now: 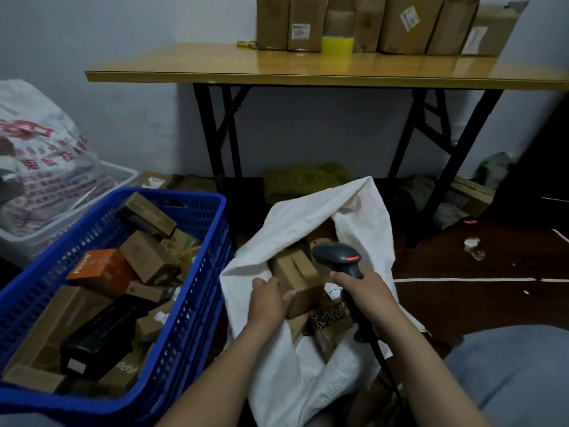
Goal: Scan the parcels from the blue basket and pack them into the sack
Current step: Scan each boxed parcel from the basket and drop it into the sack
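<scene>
Open white sack (308, 211) holds a brown parcel (303, 283).

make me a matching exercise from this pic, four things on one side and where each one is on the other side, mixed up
Things
1. barcode scanner
2. orange box
3. yellow tape roll
4. brown parcel

Places
A. on the table
B. inside the blue basket
C. gripped in the right hand
D. held by the left hand at the mouth of the white sack

Pairs: 1-C, 2-B, 3-A, 4-D
</scene>
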